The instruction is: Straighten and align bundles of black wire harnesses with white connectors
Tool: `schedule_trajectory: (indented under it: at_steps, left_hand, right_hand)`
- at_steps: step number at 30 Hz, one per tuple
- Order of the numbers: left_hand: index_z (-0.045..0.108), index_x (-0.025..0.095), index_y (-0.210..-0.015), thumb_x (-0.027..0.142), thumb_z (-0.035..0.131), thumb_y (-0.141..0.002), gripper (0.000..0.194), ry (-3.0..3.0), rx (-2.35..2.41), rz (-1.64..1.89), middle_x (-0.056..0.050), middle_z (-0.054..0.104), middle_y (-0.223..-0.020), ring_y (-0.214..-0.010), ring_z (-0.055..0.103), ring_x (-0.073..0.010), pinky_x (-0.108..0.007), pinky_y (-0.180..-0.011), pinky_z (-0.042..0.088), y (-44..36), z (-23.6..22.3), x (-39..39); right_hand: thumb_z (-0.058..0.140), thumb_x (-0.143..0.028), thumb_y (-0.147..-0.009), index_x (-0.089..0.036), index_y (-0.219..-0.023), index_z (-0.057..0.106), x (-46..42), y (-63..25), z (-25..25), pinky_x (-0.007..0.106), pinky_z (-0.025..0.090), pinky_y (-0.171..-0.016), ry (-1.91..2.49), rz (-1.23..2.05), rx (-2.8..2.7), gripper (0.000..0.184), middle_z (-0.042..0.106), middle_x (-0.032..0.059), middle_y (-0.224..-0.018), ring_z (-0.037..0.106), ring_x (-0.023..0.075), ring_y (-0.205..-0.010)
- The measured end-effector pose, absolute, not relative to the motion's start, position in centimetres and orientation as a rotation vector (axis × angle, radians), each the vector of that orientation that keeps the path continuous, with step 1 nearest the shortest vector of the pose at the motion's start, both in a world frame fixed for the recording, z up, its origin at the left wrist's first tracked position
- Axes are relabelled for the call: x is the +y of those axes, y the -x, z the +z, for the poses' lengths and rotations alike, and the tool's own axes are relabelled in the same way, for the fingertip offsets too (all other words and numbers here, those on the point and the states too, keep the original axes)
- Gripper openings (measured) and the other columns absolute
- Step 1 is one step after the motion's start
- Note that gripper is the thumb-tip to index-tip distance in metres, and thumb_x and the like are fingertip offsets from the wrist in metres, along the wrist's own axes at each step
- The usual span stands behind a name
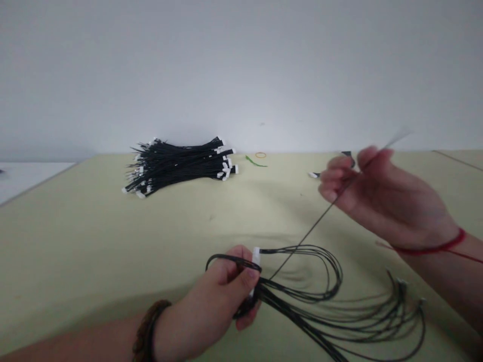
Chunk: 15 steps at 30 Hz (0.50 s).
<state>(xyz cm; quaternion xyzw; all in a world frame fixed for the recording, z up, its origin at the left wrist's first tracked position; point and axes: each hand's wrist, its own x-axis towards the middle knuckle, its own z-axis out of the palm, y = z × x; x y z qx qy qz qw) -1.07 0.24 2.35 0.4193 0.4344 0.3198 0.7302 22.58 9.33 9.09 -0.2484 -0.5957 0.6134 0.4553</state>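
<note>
Single head-worn view, facing forward and down across the table (68,241); close on the left hand (215,291) and right hand (388,198), with the wall (241,70) beyond.

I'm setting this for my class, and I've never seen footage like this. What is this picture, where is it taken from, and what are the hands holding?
No machine here: a camera worn on a person's head looks down at their own hands. The left hand holds a bunch of thin black wires with white connectors. The right hand pinches a single wire. On the pale green cloth lie a pile of similar wires, a small ring and a green strip.
</note>
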Motion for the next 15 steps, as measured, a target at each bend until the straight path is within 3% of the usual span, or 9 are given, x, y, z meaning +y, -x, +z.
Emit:
schedule_trajectory:
  at_steps: [3, 5, 7, 11, 15]
  left_hand:
    - [0.041, 0.019, -0.071, 0.044, 0.055, -0.079, 0.029, -0.937, 0.972, 0.696, 0.008, 0.043, -0.047, -0.036, 0.035, -0.003, -0.015, -0.036, 0.026, 1.2, 2.1, 0.2]
    - [0.042, 0.019, -0.072, 0.045, 0.055, -0.079, 0.03, -0.956, 0.947, 0.696, 0.008, 0.043, -0.047, -0.036, 0.035, -0.0033, -0.015, -0.036, 0.026, 1.2, 2.0, 0.2]
    - [0.045, 0.018, -0.075, 0.046, 0.055, -0.079, 0.03, -0.966, 0.902, 0.702, 0.008, 0.042, -0.047, -0.037, 0.034, -0.0038, -0.016, -0.036, 0.027, 1.3, 1.9, 0.3]
    - [0.049, 0.017, -0.082, 0.045, 0.057, -0.078, 0.029, -0.937, 0.851, 0.718, 0.008, 0.044, -0.049, -0.038, 0.036, -0.0041, -0.016, -0.038, 0.028, 1.5, 1.9, 0.3]
    - [0.049, 0.018, -0.081, 0.04, 0.056, -0.08, 0.024, -0.916, 0.804, 0.732, 0.007, 0.045, -0.048, -0.038, 0.037, -0.0038, -0.015, -0.039, 0.027, 1.6, 2.0, 0.3]
  right_hand:
    - [0.024, -0.029, -0.096, -0.023, -0.087, 0.058, 7.8, -21.3, 9.9, 0.01, 0.026, -0.041, 0.686, 1.444, -1.308, 0.035, 0.044, -0.0102, -0.056, 0.032, 0.0004, -0.042]
    - [0.036, -0.03, -0.092, -0.02, -0.084, 0.056, 6.0, -20.3, 10.0, 0.011, 0.021, -0.033, 0.775, 1.527, -1.412, 0.023, 0.047, -0.009, -0.053, 0.028, 0.0014, -0.036]
    - [0.05, -0.029, -0.086, -0.019, -0.075, 0.053, 4.1, -19.4, 9.3, 0.016, 0.027, -0.034, 0.981, 1.463, -1.785, 0.015, 0.054, -0.0053, -0.054, 0.039, 0.0049, -0.039]
    - [0.046, -0.022, -0.088, -0.019, -0.073, 0.052, 1.6, -18.2, 7.2, 0.025, 0.032, -0.049, 1.132, 0.409, -2.446, 0.016, 0.054, -0.0019, -0.062, 0.048, 0.0115, -0.054]
    - [0.042, -0.019, -0.091, -0.018, -0.074, 0.05, 1.2, -18.2, 6.2, 0.027, 0.028, -0.053, 0.936, 0.072, -2.543, 0.019, 0.049, -0.0033, -0.062, 0.045, 0.0111, -0.055]
